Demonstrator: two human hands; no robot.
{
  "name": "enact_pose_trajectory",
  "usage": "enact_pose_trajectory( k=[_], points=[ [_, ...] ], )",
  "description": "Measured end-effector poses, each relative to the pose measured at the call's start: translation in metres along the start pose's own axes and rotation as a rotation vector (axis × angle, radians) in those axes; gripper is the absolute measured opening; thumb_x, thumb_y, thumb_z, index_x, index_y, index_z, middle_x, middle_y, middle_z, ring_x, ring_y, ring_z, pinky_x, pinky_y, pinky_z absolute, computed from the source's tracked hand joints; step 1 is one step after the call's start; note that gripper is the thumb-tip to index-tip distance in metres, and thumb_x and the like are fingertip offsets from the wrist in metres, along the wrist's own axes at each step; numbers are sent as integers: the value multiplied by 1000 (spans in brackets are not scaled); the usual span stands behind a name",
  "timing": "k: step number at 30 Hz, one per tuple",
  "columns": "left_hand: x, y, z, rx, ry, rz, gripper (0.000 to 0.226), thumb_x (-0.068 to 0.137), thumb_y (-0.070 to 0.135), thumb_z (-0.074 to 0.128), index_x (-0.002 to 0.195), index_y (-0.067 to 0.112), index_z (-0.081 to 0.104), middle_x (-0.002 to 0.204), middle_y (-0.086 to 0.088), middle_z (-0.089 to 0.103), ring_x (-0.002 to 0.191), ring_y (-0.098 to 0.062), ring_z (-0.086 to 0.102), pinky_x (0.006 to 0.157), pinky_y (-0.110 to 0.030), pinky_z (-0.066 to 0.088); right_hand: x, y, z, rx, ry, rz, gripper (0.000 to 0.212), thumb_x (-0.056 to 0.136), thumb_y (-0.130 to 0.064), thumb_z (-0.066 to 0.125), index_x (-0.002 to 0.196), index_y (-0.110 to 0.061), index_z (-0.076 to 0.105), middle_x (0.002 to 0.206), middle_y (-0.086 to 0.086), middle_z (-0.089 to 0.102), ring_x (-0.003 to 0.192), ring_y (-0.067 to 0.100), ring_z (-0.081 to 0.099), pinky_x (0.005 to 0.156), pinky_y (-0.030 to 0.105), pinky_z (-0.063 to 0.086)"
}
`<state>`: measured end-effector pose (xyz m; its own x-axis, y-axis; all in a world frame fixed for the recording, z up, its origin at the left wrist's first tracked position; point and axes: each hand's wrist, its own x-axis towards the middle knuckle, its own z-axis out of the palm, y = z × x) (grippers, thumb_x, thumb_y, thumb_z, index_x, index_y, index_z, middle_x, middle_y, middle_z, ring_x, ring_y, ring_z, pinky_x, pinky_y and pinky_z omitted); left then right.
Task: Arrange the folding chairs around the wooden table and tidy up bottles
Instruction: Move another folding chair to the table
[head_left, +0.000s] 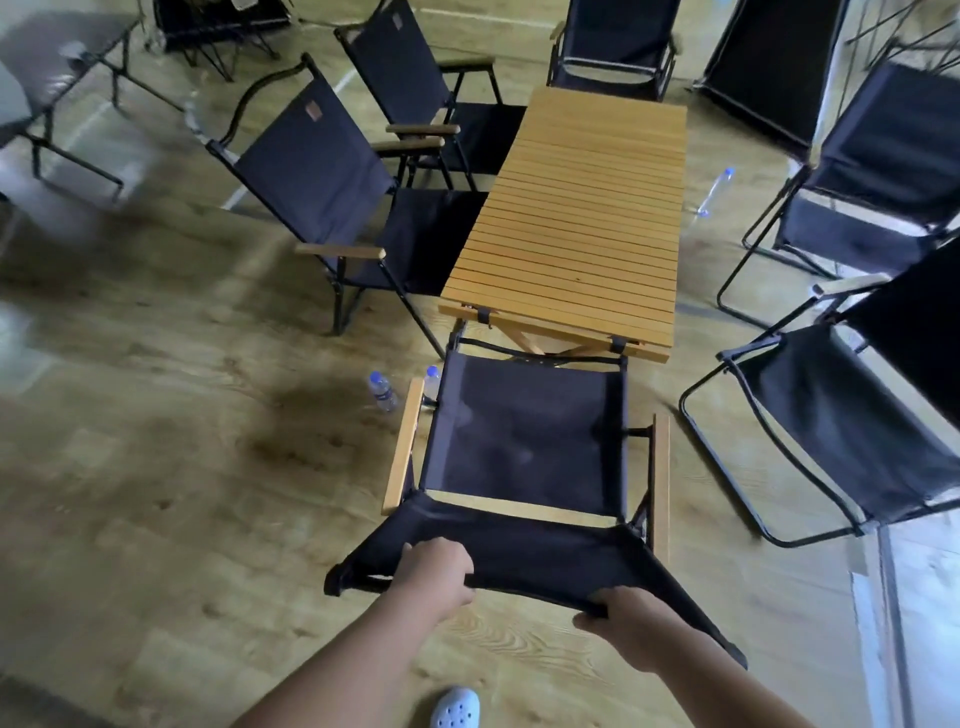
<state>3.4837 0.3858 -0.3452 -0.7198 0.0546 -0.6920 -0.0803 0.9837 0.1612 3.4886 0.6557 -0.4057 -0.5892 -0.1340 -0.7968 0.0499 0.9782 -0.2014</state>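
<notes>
A slatted wooden table (576, 208) stands in the middle of the floor. At its near short end is a black fabric folding chair (524, 441) with wooden armrests. My left hand (436, 569) and my right hand (626, 618) both grip the top edge of its backrest. Two clear water bottles with blue caps (383, 391) (431, 382) stand on the floor by the chair's left armrest. A third bottle (716, 191) lies on the floor to the right of the table.
Two folding chairs (332, 192) (415, 88) stand along the table's left side, one (613, 47) at the far end, two (878, 171) (841, 415) on the right. A dark table (47, 78) is at the far left. My white shoe (456, 707) shows below.
</notes>
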Motion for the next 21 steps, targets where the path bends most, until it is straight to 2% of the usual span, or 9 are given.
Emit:
enact_pose_trajectory(
  k=[2, 4, 9, 15, 18, 21],
  points=[
    [7, -11, -8, 6, -1, 18, 31, 83, 24, 60, 57, 20, 45, 72, 0, 53, 84, -32, 58, 107, -47, 39, 1, -14, -2, 11, 20, 14, 33, 85, -70, 52, 94, -37, 53, 93, -9, 56, 92, 21, 53, 90, 38, 49],
    [13, -19, -15, 17, -8, 31, 32, 84, 24, 60, 56, 20, 44, 69, 1, 52, 79, -30, 53, 110, -47, 35, 4, -23, -4, 27, 15, 24, 33, 85, -70, 52, 92, -38, 52, 92, -9, 58, 94, 22, 57, 89, 38, 49],
    [23, -38, -30, 36, -23, 63, 14, 85, 27, 60, 72, 22, 60, 79, 0, 58, 93, -30, 61, 109, -47, 36, 10, -45, -3, 64, 20, 44, 30, 86, -68, 53, 89, -38, 55, 92, -7, 62, 95, 22, 60, 88, 37, 51],
    [26, -48, -30, 31, -21, 94, 14, 85, 28, 61, 72, 23, 61, 79, 1, 60, 88, -28, 59, 112, -49, 31, 7, -52, 0, 67, 23, 82, 37, 86, -69, 52, 104, -38, 63, 95, -8, 64, 98, 21, 60, 91, 40, 50],
    [26, -50, -30, 38, -23, 100, 13, 85, 29, 61, 74, 23, 64, 81, 0, 62, 92, -28, 61, 114, -50, 28, 5, -56, -2, 79, 9, 87, 39, 86, -70, 52, 106, -38, 63, 95, -10, 62, 100, 21, 60, 93, 42, 49],
    [26, -57, -30, 32, -15, 100, 14, 84, 27, 61, 71, 22, 63, 79, 1, 64, 87, -27, 61, 111, -49, 31, 4, -63, -1, 93, -1, 86, 33, 86, -69, 53, 94, -38, 59, 94, -9, 61, 98, 21, 59, 93, 41, 50]
  ],
)
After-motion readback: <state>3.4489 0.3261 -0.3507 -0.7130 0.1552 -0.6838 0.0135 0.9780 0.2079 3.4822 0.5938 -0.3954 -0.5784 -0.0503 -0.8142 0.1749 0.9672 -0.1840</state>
